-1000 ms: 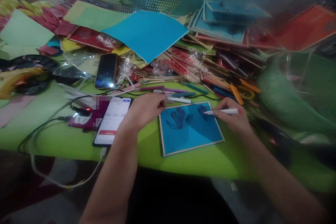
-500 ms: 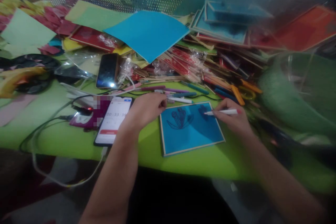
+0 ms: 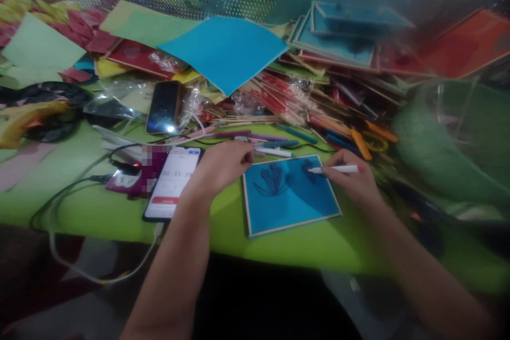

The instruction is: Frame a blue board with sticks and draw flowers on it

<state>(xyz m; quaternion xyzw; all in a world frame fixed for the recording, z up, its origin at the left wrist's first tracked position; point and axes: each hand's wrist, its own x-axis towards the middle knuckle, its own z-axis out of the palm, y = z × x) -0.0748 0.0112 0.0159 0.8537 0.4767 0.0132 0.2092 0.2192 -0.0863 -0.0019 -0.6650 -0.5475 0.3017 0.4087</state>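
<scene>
A blue card (image 3: 292, 207) with a pale border lies flat on the green table. Dark line drawing of flower-like shapes (image 3: 273, 180) shows on its left half, and a dark patch on its upper right. My right hand (image 3: 356, 180) grips a white felt-tip pen (image 3: 342, 169) with a reddish end, its tip at the dark patch. At the card's upper left corner rests my left hand (image 3: 225, 167), fingers curled into a loose fist; whether anything is inside is hidden. My left forearm partly covers a phone (image 3: 169, 175) with a timer on its screen.
Several pens (image 3: 274, 143) lie behind the card. Further back are a large blue sheet (image 3: 227, 53), bundled sticks (image 3: 274, 98), a dark phone (image 3: 162, 106) and stacked blue cards (image 3: 338, 45). Orange-handled scissors (image 3: 360, 143) and a green basin (image 3: 442, 143) stand right; cables (image 3: 53, 228) run left.
The pen tip has shifted slightly left and up on the card, within the dark patch. My left hand and the card have stayed put.
</scene>
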